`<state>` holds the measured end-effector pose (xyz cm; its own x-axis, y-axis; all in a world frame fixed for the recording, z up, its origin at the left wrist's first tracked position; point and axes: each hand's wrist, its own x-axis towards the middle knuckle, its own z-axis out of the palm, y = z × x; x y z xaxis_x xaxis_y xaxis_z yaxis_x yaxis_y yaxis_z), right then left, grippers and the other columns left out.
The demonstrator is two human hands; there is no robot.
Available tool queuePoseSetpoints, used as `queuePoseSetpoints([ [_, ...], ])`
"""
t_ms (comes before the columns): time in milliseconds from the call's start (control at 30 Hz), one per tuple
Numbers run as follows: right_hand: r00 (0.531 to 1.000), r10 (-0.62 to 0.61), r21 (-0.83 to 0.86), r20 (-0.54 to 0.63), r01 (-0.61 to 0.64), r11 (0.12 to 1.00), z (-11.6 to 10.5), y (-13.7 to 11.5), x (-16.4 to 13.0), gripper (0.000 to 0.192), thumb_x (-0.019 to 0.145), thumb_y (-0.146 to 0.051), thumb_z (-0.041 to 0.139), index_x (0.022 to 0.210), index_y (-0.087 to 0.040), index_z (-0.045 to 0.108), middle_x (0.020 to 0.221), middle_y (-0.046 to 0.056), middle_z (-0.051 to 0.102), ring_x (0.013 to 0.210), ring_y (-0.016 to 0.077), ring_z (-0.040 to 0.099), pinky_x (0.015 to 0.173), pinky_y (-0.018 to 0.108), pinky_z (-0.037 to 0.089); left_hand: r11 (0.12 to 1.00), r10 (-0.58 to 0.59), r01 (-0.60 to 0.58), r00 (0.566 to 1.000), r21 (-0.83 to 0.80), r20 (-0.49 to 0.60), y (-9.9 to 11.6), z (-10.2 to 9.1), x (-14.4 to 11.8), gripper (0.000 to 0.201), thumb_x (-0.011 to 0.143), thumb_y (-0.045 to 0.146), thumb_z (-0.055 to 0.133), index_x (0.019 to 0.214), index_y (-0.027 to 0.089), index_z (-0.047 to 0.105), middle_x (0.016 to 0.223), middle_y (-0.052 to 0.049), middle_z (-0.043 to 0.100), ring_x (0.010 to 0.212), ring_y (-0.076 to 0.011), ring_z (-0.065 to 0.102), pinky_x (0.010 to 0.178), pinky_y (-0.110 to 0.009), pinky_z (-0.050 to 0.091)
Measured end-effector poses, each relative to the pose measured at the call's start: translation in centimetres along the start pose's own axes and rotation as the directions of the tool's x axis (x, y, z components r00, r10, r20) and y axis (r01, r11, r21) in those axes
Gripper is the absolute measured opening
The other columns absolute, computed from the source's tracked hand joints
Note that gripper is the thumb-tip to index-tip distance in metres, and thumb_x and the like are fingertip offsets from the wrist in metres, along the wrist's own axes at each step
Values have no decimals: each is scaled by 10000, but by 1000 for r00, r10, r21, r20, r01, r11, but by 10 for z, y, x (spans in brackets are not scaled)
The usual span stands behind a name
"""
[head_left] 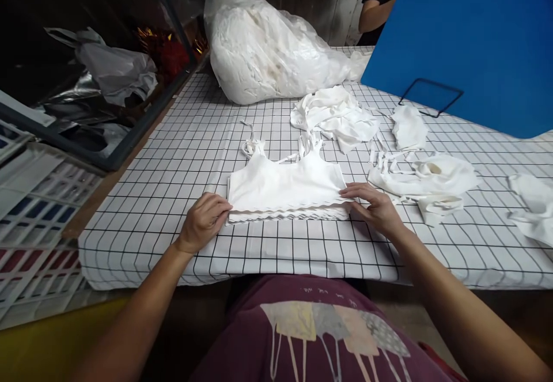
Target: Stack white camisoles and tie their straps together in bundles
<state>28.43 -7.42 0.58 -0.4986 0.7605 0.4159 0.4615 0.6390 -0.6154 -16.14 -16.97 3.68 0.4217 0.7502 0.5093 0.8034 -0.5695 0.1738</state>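
Stack: 1 flat pile of white crop tops (287, 189) lies near the front edge of the counter (181, 157), hems toward the person, straps pointing to the back edge.
Left hand (204, 220): grip loosely curled, fingertips pressed against the pile's left hem corner; it holds nothing.
Right hand (375, 206): grip open, fingers flat on the pile's right hem corner.
Why held so: judged, both hands bracket the pile to keep its layers squared.
Loose tops (425, 180): crumpled toward the right edge, apart from the pile.
Heap (334, 114): behind the pile.
Plastic bag (268, 48): at the back edge, full of white fabric.
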Motion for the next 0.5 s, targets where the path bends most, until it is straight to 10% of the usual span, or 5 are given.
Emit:
queuePoseSetpoints([
  [500, 991, -111, -258, 69, 125, 958, -6, -12, -15, 228, 895, -137, 584, 1073, -247, 676, 1115, 48, 720, 1173, 276, 586, 957, 495, 493, 1000, -19, 18, 998, 13, 57, 15, 0, -16, 226, 865, 41, 562, 1034, 178, 619, 942, -75, 654, 922, -220, 579, 804, -398, 547],
])
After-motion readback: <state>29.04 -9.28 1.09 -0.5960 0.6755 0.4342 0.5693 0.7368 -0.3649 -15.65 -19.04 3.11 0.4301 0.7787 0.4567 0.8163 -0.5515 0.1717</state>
